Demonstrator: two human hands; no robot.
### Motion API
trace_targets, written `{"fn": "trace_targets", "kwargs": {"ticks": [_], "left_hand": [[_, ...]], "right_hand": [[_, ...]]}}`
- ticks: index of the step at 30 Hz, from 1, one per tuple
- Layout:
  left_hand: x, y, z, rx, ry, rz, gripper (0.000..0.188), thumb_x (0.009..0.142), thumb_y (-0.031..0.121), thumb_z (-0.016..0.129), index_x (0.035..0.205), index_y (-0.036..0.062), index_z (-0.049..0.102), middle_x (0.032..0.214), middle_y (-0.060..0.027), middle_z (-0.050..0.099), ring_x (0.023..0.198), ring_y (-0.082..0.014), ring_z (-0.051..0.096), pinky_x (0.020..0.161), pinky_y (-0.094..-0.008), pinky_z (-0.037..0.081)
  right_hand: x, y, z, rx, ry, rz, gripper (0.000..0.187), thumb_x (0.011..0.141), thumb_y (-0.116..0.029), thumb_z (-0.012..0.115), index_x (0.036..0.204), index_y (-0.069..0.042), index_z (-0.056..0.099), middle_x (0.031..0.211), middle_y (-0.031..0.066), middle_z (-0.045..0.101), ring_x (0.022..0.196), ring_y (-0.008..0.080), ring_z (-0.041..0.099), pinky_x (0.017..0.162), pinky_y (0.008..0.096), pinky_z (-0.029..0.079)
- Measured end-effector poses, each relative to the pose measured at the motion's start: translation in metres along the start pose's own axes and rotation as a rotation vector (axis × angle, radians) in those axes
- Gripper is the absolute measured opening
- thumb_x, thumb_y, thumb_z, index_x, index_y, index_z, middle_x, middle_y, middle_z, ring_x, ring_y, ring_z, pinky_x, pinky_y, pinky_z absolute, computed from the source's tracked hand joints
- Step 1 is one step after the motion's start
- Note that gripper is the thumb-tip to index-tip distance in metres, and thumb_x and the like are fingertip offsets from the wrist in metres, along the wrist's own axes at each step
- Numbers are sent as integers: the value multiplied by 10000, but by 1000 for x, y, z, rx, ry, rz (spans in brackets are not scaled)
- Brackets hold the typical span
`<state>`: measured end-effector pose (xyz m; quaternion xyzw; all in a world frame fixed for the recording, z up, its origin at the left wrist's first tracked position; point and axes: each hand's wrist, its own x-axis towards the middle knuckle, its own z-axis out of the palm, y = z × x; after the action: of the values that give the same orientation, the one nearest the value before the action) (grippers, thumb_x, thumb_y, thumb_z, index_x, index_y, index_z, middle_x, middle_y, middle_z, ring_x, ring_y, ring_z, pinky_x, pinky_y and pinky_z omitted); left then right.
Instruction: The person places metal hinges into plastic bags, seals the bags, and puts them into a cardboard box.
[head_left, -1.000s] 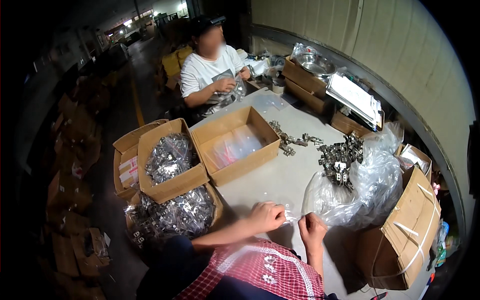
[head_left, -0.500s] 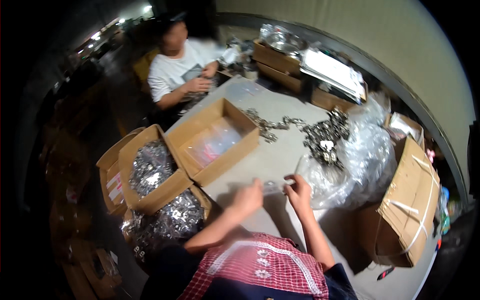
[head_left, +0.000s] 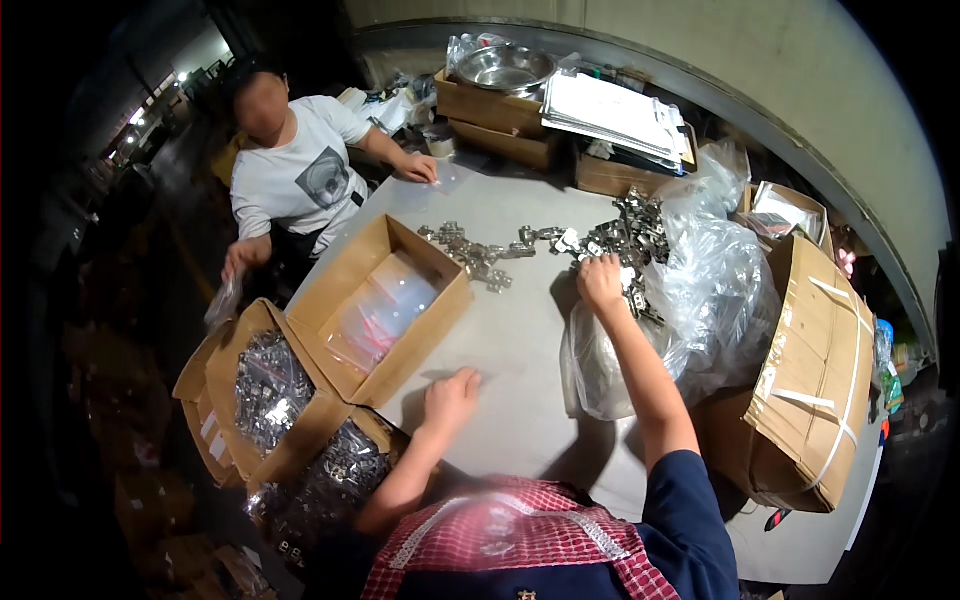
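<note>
My right hand (head_left: 602,284) reaches to the near edge of a pile of small shiny metal fittings (head_left: 635,236), fingertips bunched down among the pieces. What they pinch is hidden. Closer to me, my left hand (head_left: 452,402) hovers over the grey table (head_left: 505,345) with its fingers curled in. It is slightly blurred, and anything within it is too faint to make out. To its upper left stands an open cardboard box (head_left: 425,325) holding flat clear plastic bags (head_left: 385,305). A looser row of metal fittings (head_left: 470,255) lies beyond that box.
Crumpled clear plastic (head_left: 715,275) lies beside the pile, left of a large strapped carton (head_left: 815,375). Boxes of bagged metal parts (head_left: 268,390) stand at left. A co-worker (head_left: 310,185) is across the table. A steel bowl (head_left: 505,70) and papers (head_left: 615,115) sit at the back.
My hands have parted: the right moved forward to the metal pile, the left drew back leftward. The clear item between them no longer shows there. The co-worker's hands have spread apart.
</note>
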<state>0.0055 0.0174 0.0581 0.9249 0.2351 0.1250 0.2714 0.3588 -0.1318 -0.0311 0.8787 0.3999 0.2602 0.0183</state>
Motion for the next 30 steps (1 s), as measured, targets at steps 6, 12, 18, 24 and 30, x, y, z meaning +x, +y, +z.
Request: {"fn": "trace_targets", "kwargs": {"ticks": [6, 12, 18, 24, 30], "left_hand": [[-2, -31, -6, 20, 87, -50, 219, 954, 280, 571, 966, 105, 702, 750, -231, 673, 724, -452, 658, 688, -551, 516], [3, -14, 3, 80, 71, -14, 201, 949, 248, 573, 1003, 89, 683, 760, -224, 681, 731, -445, 665, 681, -547, 518], [-8, -11, 11, 68, 102, 62, 184, 933, 205, 583, 1051, 96, 672, 801, -202, 700, 759, -425, 679, 703, -515, 535], [-24, -15, 11, 101, 54, 9, 188, 922, 202, 590, 1052, 99, 679, 805, -191, 707, 775, -414, 686, 721, -506, 540], [-40, -22, 25, 157, 26, 13, 181, 911, 179, 570, 1040, 70, 633, 730, -212, 678, 723, -431, 674, 685, -541, 525]], "right_hand": [[-35, -23, -115, 974, -280, 317, 161, 800, -184, 673, 754, -37, 626, 716, 143, 652, 668, 314, 632, 657, 419, 504], [-119, -54, -138, 1647, -913, 530, 142, 929, -136, 632, 875, -8, 664, 662, 2, 569, 581, 99, 546, 543, 299, 460], [-180, -63, -149, 920, -547, 211, 316, 892, -230, 657, 1121, -13, 678, 893, 270, 674, 857, 450, 654, 797, 472, 526], [-188, -71, -194, 978, -696, 110, 242, 850, -221, 651, 960, -6, 669, 832, 256, 676, 875, 418, 674, 762, 501, 529], [-195, -79, -205, 579, -680, 62, 502, 800, -422, 756, 957, 35, 617, 862, 226, 687, 807, 404, 689, 723, 471, 559]]}}
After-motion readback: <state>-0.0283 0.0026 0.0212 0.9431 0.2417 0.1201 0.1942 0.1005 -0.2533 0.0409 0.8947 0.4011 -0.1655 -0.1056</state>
